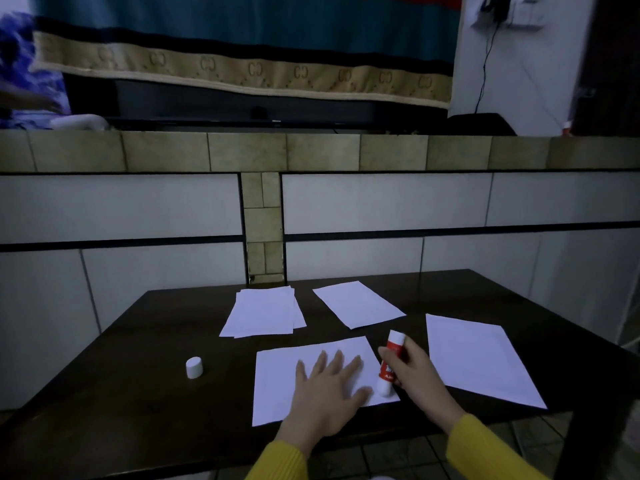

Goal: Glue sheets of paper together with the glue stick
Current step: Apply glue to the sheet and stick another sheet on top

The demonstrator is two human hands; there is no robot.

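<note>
On the dark table point(166, 393), spare sheets point(263, 311) wait at centre frame. The person's left hand point(325, 393), fingers spread, pins the near sheet point(277, 375); the right hand point(414, 370) grips the uncapped glue stick point(389, 362), tip on the sheet's right edge. The cap point(194, 367) stands lower left. Gluing looks only begun; joining remains.

A dark wooden table point(166, 341) with a dull, smooth top is seen. On it, matt white paper is laid: a near sheet point(277, 386), a far-left stack point(263, 311) and others. A smooth plastic glue stick point(389, 362), white with a red label, and a white plastic cap point(194, 367) are shown. Glazed wall tiles point(121, 206) and a knitted yellow sleeve point(485, 448) are visible.
</note>
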